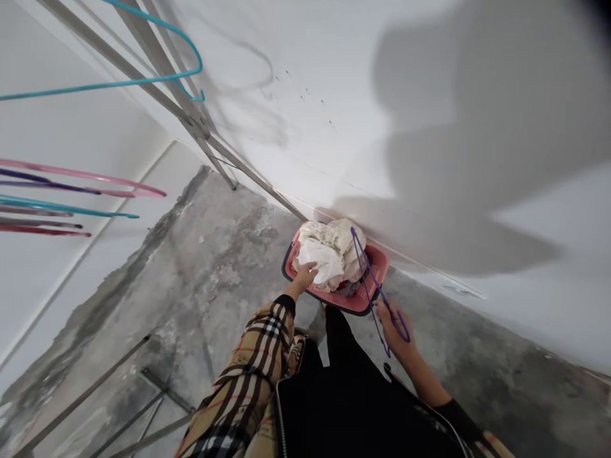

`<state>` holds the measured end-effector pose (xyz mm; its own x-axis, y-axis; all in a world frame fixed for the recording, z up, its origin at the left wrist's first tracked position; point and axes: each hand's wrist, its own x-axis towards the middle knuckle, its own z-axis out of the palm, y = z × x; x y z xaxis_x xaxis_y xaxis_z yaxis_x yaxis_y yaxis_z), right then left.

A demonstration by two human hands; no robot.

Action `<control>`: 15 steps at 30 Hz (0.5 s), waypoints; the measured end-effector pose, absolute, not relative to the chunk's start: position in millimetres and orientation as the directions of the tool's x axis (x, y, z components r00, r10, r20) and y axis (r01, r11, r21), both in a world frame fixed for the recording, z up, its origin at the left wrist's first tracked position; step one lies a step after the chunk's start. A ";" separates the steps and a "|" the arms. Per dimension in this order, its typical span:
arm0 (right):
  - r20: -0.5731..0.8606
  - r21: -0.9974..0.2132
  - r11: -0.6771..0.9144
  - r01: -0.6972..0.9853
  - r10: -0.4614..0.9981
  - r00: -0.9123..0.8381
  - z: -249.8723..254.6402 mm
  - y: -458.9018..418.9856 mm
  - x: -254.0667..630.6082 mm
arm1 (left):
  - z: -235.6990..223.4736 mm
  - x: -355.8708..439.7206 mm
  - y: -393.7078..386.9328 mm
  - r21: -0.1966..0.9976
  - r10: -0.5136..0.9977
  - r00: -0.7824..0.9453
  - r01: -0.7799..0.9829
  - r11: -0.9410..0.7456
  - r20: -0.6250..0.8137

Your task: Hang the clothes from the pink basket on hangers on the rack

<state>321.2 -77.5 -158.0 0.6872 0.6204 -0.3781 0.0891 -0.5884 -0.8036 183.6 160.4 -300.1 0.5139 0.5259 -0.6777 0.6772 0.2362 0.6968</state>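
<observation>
Well, the white wall (pixel 329 159) takes up most of your view, with broad shadows across its right half. Below it spreads the grey, blotchy floor (pixel 224 254). A metal rack (pixel 197 127) slants down from the upper left, one bar running toward your basket, and thin metal bars (pixel 86 392) show at the lower left. Your checked left sleeve (pixel 252 356) reaches up from the bottom edge, beside your black clothing (pixel 372 407).

At the centre, the pink basket (pixel 379 264), dark along its near edge, sits on the floor close to the wall, just ahead of your feet. Its laundry heaps up mostly toward the left end: a crumpled cream cloth (pixel 342 235), a bright white cloth (pixel 321 257) nearer to you, and some darker fabric low down.

A turquoise hanger (pixel 198 60) hangs at the upper left, with several more coloured hangers beneath it, all well apart from your hands. The purple hanger (pixel 380 290) lies in your right hand (pixel 394 321), its far corner stretching up over the right part of the laundry. That hand's fingers are curled about its near end, just outside the basket's rim.

Your left hand (pixel 304 278) comes over the basket's near left side, fingertips at the white cloth's left edge; whether they pinch the fabric or only touch it, you cannot tell.
</observation>
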 end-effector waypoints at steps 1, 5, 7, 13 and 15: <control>-0.384 -0.797 -0.593 0.110 0.639 0.666 -155.3 -70.3 323.9 | -291.7 183.8 159.4 0.723 0.526 0.527 0.629 0.286 -0.667; -0.336 -0.827 -0.527 0.196 0.742 0.580 -151.5 -39.2 332.0 | -245.7 182.3 150.3 0.807 0.546 0.596 0.400 0.435 -0.590; -0.287 -0.838 -0.484 0.252 0.784 0.551 -152.5 -24.2 333.6 | -217.9 179.7 144.0 0.828 0.561 0.623 0.297 0.476 -0.546; -0.190 -0.885 -0.300 0.355 0.930 0.313 -133.0 11.3 320.8 | -128.7 165.2 128.4 0.854 0.617 0.674 0.041 0.519 -0.407; -0.176 -0.893 -0.272 0.359 0.945 0.277 -115.1 16.9 311.2 | -100.9 157.3 126.4 0.848 0.611 0.713 -0.044 0.529 -0.344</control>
<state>311.2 16.9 -115.1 0.2772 0.9445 -0.1761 0.3592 -0.2718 -0.8928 157.3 126.4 -100.9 0.7129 0.6111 -0.3441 -0.0442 0.5289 0.8476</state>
